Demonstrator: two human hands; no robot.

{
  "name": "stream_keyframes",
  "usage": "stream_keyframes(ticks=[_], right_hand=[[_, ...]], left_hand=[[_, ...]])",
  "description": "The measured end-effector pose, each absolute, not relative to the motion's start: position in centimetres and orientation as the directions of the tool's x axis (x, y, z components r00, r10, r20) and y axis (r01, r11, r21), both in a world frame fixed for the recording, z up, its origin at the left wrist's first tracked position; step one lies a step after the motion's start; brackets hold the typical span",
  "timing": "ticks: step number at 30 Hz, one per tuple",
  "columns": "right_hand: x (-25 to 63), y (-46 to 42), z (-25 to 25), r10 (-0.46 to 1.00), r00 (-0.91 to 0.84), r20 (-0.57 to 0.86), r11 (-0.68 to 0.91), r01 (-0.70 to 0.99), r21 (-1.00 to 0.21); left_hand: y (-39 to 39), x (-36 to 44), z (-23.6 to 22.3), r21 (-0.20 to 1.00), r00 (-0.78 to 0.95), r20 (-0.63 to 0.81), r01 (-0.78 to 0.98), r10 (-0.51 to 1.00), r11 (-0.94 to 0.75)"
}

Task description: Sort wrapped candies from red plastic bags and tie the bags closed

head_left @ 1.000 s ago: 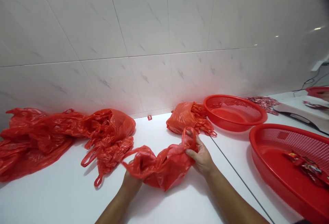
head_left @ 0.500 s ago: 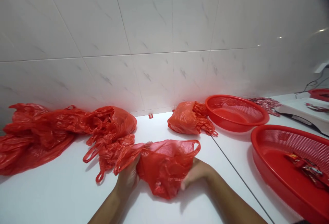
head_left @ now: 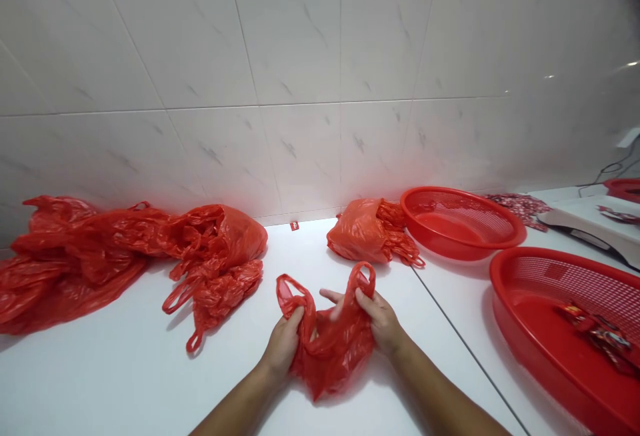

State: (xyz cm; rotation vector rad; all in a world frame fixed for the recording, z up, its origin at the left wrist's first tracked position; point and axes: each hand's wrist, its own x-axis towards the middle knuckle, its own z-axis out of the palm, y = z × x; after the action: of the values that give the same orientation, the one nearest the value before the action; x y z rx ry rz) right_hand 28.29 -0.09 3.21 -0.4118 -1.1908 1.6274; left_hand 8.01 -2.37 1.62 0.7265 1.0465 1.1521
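Note:
A red plastic bag (head_left: 333, 366) with two loop handles is held up over the white table, near its front. My left hand (head_left: 284, 346) grips the bag's left side below one handle, thumb on the plastic. On the opposite side my right hand (head_left: 380, 319) pinches the plastic beneath the other handle, and one of its fingers stretches out behind the bag's mouth. The handles stand up and the mouth is gathered between both hands. What lies inside the bag cannot be made out.
Crumpled red bags (head_left: 85, 263) lie along the left, and a bundle of bags (head_left: 357, 229) sits near the tiled wall. To the right stand a red basket (head_left: 463, 249) and a larger basket (head_left: 520, 329) holding small packets (head_left: 600, 333). A white scale (head_left: 585, 223) is behind.
Both hands have moved up onto the bag's rim and closer together. The bag, earlier spread wide and lying sideways, now hangs narrower with both handles upright.

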Motion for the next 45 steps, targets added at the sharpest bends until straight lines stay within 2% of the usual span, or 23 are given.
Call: stream_keyframes(ticks=[3,5,8,10,13,16,18,23,26,28,33,35,38,40,43,45], right_hand=[[27.7,0.2,2.7,0.92,-0.355,0.163,-0.106,-0.629,-0.77],[26.8,0.3,2.3,0.96,-0.279,0.03,-0.171,-0.666,-0.726],[25.3,0.3,1.4,0.97,-0.195,-0.146,-0.236,-0.611,-0.756],[24.5,0.2,0.8,0.96,-0.212,-0.182,-0.271,-0.55,-0.79],[23.7,0.2,0.1,0.942,-0.291,-0.168,-0.307,-0.541,-0.783],[23.5,0.0,-0.2,0.946,-0.298,-0.13,-0.278,-0.534,-0.798],[23.3,-0.1,-0.2,0.955,-0.274,-0.112,-0.236,-0.478,-0.846],[23.1,-0.3,0.0,0.977,-0.197,-0.076,-0.153,-0.41,-0.899],[23.2,-0.2,-0.1,0.985,-0.17,-0.021,-0.087,-0.392,-0.916],[23.2,-0.2,-0.1,0.984,-0.176,0.007,-0.062,-0.386,-0.92],[23.6,-1.1,1.1,0.92,-0.389,0.058,-0.106,-0.386,-0.916],[24.1,-1.7,2.0,0.873,-0.478,0.099,-0.065,-0.315,-0.947],[24.9,-2.2,3.0,0.85,-0.511,0.127,0.116,-0.052,-0.992],[25.1,-2.3,3.2,0.865,-0.49,0.107,0.176,0.097,-0.98],[24.9,-2.2,3.1,0.88,-0.466,0.089,0.182,0.158,-0.971],[24.8,-2.1,3.0,0.887,-0.451,0.098,0.19,0.163,-0.968]], left_hand=[[-2.8,8.3,2.1,0.807,0.199,-0.291,-0.474,0.936,0.352],[-3.2,8.5,2.7,0.754,0.309,-0.24,-0.537,0.92,0.377],[-3.5,8.4,3.8,0.694,0.366,-0.101,-0.64,0.925,0.329],[-3.2,8.1,4.4,0.659,0.361,-0.024,-0.695,0.932,0.286],[-2.7,7.7,4.2,0.71,0.327,0.004,-0.666,0.945,0.228],[-2.4,8.1,3.0,0.829,0.265,-0.084,-0.517,0.961,0.215],[-2.4,8.6,2.4,0.866,0.23,-0.142,-0.443,0.963,0.234],[-2.9,9.2,2.8,0.863,0.215,-0.138,-0.453,0.967,0.224],[-3.2,9.3,3.4,0.821,0.278,-0.081,-0.525,0.957,0.223],[-3.3,9.3,3.4,0.838,0.327,-0.063,-0.496,0.943,0.228],[-3.0,9.3,2.3,0.953,0.256,-0.134,-0.232,0.957,0.195],[-2.8,9.2,2.2,0.962,0.239,-0.159,-0.179,0.958,0.205],[-2.5,9.0,2.5,0.967,0.239,-0.195,-0.113,0.951,0.227],[-2.4,8.9,2.9,0.973,0.238,-0.217,-0.021,0.947,0.228],[-2.3,8.9,3.1,0.976,0.263,-0.216,0.091,0.94,0.199],[-2.3,8.9,2.9,0.98,0.29,-0.196,0.094,0.937,0.175]])
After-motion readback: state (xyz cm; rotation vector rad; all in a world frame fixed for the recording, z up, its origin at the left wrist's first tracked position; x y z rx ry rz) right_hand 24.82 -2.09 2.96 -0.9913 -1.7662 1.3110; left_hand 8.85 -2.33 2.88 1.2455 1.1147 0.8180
